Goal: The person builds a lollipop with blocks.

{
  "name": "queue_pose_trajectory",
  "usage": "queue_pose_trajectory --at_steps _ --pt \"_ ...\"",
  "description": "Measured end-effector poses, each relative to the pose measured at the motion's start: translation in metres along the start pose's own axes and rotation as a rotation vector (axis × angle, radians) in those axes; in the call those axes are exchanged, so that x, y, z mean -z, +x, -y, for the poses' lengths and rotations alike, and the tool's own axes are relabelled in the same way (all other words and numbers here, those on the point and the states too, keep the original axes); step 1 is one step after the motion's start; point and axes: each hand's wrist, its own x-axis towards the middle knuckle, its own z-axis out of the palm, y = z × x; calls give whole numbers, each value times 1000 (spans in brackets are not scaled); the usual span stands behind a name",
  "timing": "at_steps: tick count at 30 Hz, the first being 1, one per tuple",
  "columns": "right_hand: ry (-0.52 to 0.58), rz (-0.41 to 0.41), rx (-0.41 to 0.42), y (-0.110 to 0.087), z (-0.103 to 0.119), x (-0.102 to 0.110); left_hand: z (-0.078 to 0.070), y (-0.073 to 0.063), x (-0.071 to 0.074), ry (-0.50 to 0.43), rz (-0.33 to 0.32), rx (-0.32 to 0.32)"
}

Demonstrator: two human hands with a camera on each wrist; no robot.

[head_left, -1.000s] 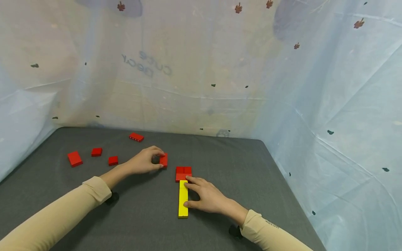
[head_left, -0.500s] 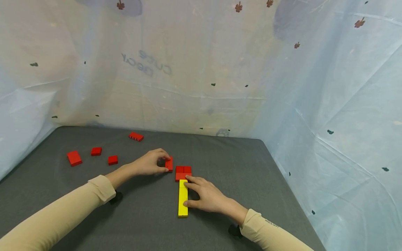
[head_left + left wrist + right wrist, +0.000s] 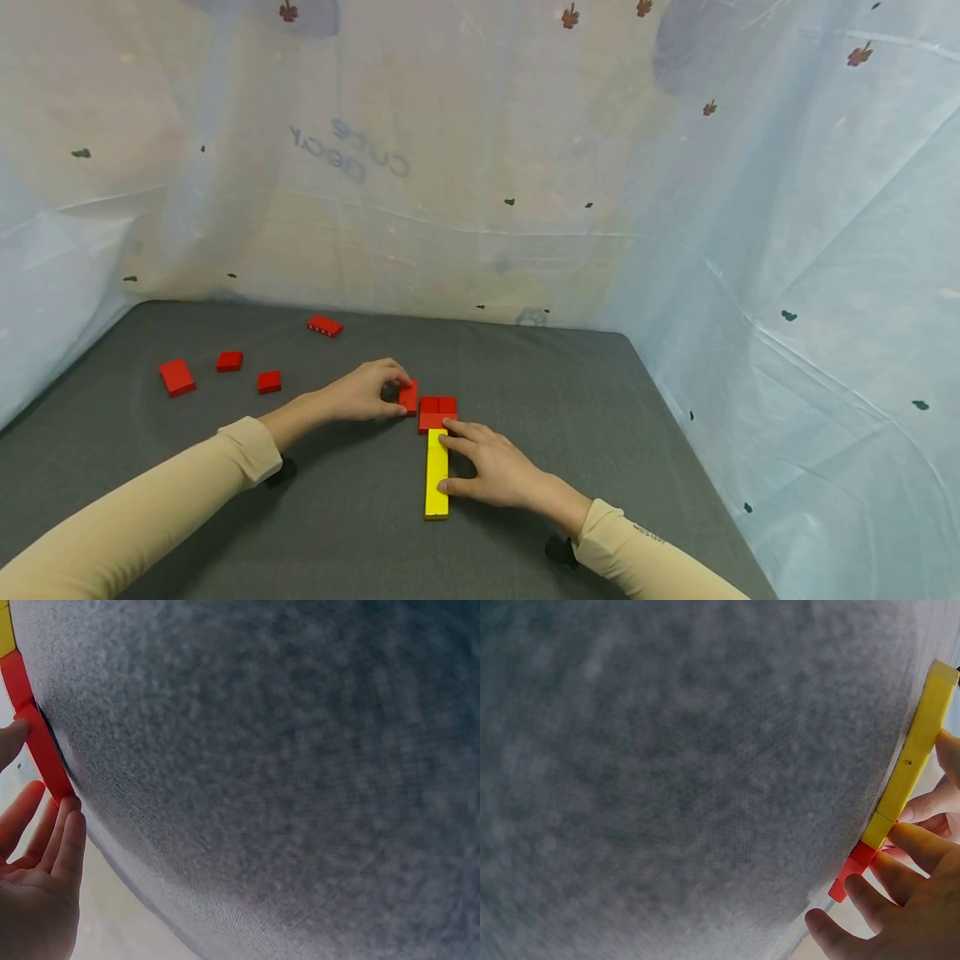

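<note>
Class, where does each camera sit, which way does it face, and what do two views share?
Head: on the head, facing forward and down over the gray table; left hand, right hand and sleeves show.
Left wrist: on that wrist, facing mostly table, with the left hand pinching a red block at the left edge.
Right wrist: on that wrist, facing mostly table; right hand and yellow bar show at the right edge.
Shared by head and right wrist: the yellow bar and red pieces.

Beyond and left of the yellow bar (image 3: 435,500), the left hand (image 3: 365,393) is curled in a pinch. The right hand (image 3: 489,468) touches the bar's right edge, fingers spread.
</note>
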Motion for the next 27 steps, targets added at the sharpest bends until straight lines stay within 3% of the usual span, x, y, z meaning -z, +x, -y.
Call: queue_pose_trajectory --at_steps 27 --pt "-7 2 2 1 -1 -2 1 0 -4 9 18 -28"
